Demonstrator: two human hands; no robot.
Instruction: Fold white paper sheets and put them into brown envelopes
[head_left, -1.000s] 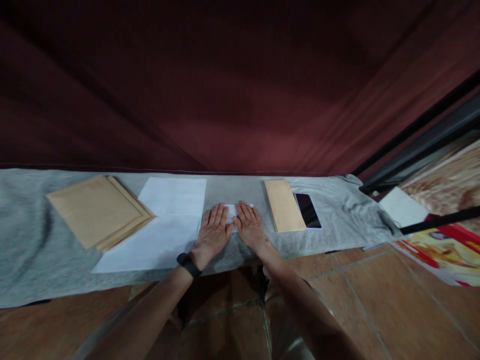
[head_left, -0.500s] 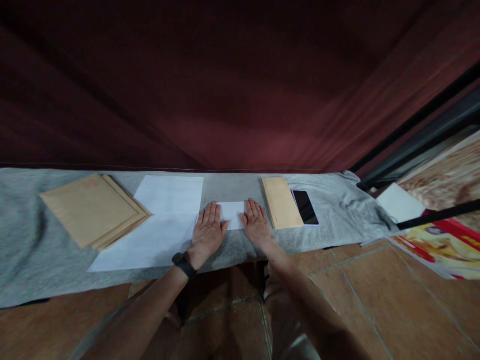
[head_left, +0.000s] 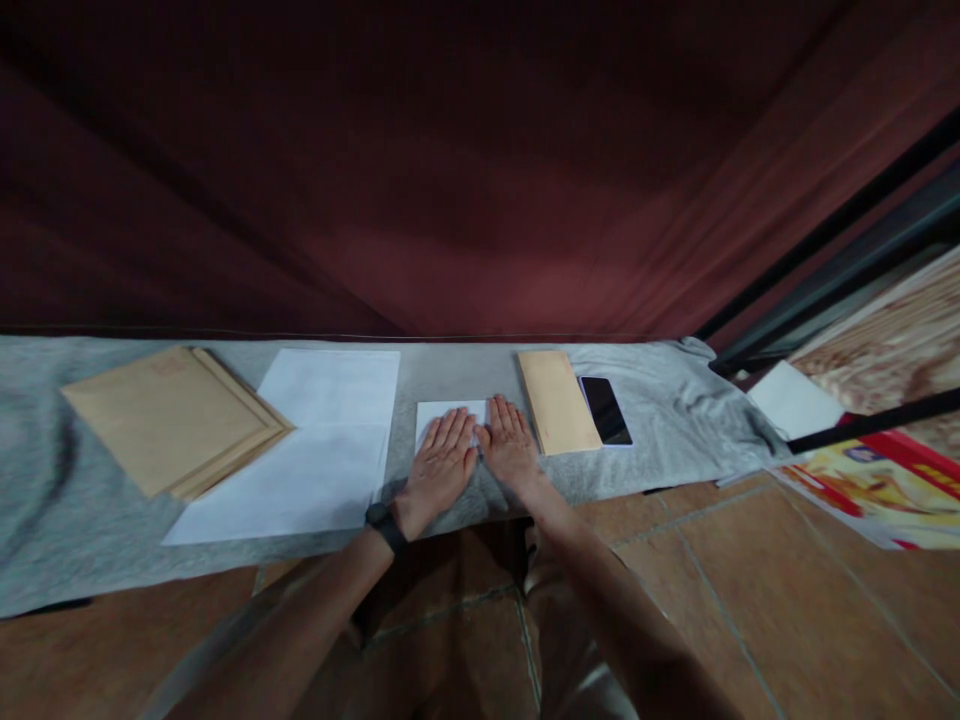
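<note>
A small folded white paper [head_left: 429, 413] lies flat on the grey cloth in front of me. My left hand [head_left: 444, 462] rests palm down across its middle, fingers stretched out, hiding much of it. Over its right end lies my right hand [head_left: 511, 447], also flat with fingers extended, its thumb close to the left hand's fingers. Just right of that hand is a brown envelope [head_left: 559, 402]. To the left, large white sheets with a crease [head_left: 337, 470] lie spread out, partly under a stack of brown envelopes [head_left: 180, 415].
A phone [head_left: 607, 411] with a dark screen lies beside the single envelope. The grey cloth [head_left: 679, 420] covers a long, narrow surface. Behind it hangs a dark red curtain [head_left: 465, 220]. Black bars [head_left: 877, 422] and a colourful printed box [head_left: 885, 490] are at the right.
My left hand has slid right across the folded paper, from its left end to near my right hand. The right hand stays at the right end. The view has shifted slightly.
</note>
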